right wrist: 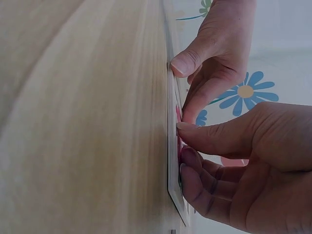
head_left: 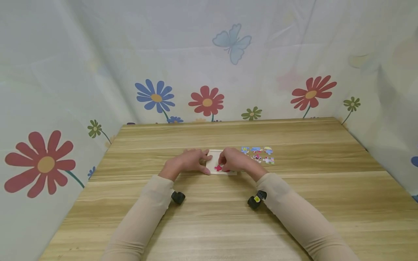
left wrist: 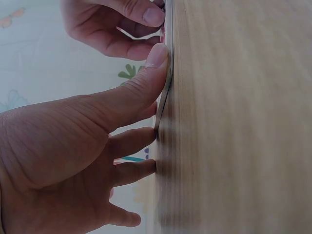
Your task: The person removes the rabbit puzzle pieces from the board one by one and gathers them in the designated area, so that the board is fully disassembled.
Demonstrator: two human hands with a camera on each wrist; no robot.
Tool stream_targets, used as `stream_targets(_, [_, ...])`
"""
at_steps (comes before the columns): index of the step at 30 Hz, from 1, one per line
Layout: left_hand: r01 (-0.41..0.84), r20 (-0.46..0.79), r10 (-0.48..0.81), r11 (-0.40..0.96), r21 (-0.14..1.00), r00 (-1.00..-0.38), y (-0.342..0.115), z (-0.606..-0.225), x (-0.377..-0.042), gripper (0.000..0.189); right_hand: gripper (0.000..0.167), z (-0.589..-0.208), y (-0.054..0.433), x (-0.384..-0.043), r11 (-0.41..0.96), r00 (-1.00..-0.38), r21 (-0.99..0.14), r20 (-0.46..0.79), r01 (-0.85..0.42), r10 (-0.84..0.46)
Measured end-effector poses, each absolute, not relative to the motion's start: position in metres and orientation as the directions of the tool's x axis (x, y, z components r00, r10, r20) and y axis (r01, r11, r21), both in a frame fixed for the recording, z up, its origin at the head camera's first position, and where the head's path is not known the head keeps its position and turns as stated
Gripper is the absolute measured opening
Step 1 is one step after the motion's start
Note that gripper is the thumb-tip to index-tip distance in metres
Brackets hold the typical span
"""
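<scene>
A shallow, pale puzzle tray [head_left: 213, 156] lies on the table in front of me. My left hand [head_left: 189, 160] steadies its left side, the thumb pressing at the near corner and the other fingers spread nearly straight. Over the tray's right half, my right hand [head_left: 236, 159] pinches a red puzzle piece [head_left: 218, 168] close to the tray floor. More red shows under this hand in the head view. In the right wrist view, the thumb and curled fingertips meet low over the tray's edge [right wrist: 171, 161], partly hiding the piece.
Just right of the tray, several loose puzzle pieces [head_left: 268, 160] lie in rows, some hidden behind the right forearm. The wood-grain table [head_left: 209, 224] reaches back to a flower-printed cloth [head_left: 183, 43]. A black wrist camera [head_left: 178, 197] hangs at the left wrist, another [head_left: 254, 201] at the right.
</scene>
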State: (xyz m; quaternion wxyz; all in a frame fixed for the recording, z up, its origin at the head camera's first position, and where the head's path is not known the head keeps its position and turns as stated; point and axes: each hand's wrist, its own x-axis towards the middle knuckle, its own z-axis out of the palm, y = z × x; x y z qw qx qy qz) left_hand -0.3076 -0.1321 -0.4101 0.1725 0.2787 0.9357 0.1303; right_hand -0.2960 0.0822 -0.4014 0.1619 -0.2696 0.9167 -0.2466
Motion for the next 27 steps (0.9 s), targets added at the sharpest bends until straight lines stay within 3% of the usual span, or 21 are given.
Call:
stream_targets(11, [0.48,-0.251,0.562,0.816,0.322,-0.788,-0.1317,-0.4106,-0.309,0.078,0.02,-0.403,0.0836,-0.2983,0.714,-0.798,-0.569,-0.158,-0.408,-0.582])
stream_targets(18, [0.481,-0.259,0.56,0.82,0.31,-0.787,-0.1314,-0.4104,-0.3084,0.078,0.019,-0.4014,0.0844,-0.2958,0.694,-0.811,-0.594,-0.114,-0.408,-0.574])
stream_targets(27, [0.473,-0.269,0.554,0.824,0.311,-0.788,-0.1314,-0.4101,-0.3086,0.078,0.022,-0.3939,0.0893,-0.2943,0.643,-0.781,-0.638,-0.104,-0.423,-0.616])
